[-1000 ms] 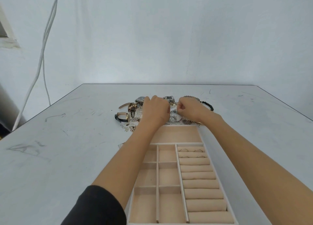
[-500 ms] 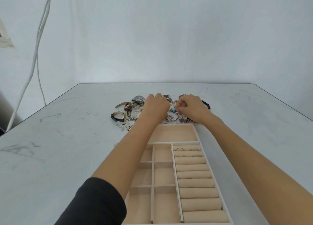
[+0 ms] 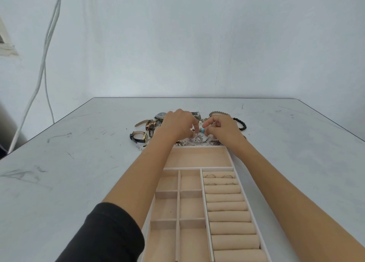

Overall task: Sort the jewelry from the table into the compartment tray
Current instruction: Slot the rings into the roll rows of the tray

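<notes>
A beige compartment tray (image 3: 197,159) lies in front of me, with several thin rings (image 3: 209,176) in its upper ring rolls. Just beyond its far edge lies a jewelry pile (image 3: 197,140) of silver pieces, chains and watches. Both hands hover over the pile. My right hand (image 3: 223,129) pinches a small turquoise piece (image 3: 202,131) between thumb and fingers. My left hand (image 3: 178,126) meets it from the left, fingertips pinching the same piece or something attached to it; which, I cannot tell.
A black-strap watch (image 3: 138,137) and a brown-strap watch (image 3: 150,125) lie left of the pile. A dark bead bracelet (image 3: 242,123) lies to the right. The grey table (image 3: 79,163) meets a white wall; cables (image 3: 42,64) hang at left.
Both hands have lifted slightly from the pile and drawn together, and the turquoise piece now shows between their fingertips. The view has shifted a little.
</notes>
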### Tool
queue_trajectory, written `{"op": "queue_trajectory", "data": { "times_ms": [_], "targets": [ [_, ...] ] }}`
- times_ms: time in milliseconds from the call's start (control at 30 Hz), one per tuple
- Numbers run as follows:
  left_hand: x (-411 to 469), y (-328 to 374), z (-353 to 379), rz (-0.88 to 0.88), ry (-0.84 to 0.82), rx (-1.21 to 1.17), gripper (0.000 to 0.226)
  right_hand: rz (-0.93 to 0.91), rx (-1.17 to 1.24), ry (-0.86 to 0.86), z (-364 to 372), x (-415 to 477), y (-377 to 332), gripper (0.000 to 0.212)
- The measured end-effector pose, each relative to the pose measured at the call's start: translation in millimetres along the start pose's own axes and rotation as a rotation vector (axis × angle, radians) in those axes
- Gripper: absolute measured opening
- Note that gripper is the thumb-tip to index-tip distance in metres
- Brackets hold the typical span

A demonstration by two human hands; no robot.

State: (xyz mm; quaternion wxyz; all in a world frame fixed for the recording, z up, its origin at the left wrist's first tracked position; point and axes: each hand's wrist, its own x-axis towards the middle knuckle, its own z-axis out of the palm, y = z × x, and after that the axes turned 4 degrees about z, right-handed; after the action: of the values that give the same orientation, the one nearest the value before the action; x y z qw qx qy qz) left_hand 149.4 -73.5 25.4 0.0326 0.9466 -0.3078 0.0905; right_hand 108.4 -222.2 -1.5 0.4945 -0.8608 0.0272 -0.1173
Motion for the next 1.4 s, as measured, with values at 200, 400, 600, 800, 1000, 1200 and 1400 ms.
{"op": "queue_trajectory", "data": {
  "times_ms": [200, 400, 600, 800, 1000, 1200, 1400],
  "targets": [
    [4.2, 1.5, -0.9, -0.025, -0.019, 0.010, 0.018, -0.005, -0.080, 0.009, 3.8, 0.2, 5.1, 0.014],
    [7.6, 3.6, -0.3, -0.007, -0.007, 0.101, 0.016, -0.051, -0.147, 0.021, 6.9, 0.4, 5.6, 0.017],
    [12.9, 4.9, 5.0, 0.035, -0.092, 0.234, 0.018, -0.068, -0.141, 0.026, 6.1, -0.5, 6.2, 0.021],
    [18.1, 1.3, 0.1, 0.038, -0.240, 0.215, 0.020, -0.075, -0.138, 0.021, 6.6, -1.2, 6.7, 0.014],
    [15.1, 1.3, -7.7, -0.004, -0.263, 0.113, 0.028, -0.074, -0.135, 0.018, 7.2, -0.5, 7.8, 0.015],
    [12.0, -9.1, 3.9, 0.038, -0.173, 0.015, 0.017, -0.073, -0.136, 0.014, 5.9, -2.1, 6.3, 0.014],
    [-13.1, -15.6, 3.5, -0.014, 0.192, -0.594, 0.015, -0.102, -0.061, 0.076, 2.3, -4.1, 7.0, 0.014]
  ]
}}
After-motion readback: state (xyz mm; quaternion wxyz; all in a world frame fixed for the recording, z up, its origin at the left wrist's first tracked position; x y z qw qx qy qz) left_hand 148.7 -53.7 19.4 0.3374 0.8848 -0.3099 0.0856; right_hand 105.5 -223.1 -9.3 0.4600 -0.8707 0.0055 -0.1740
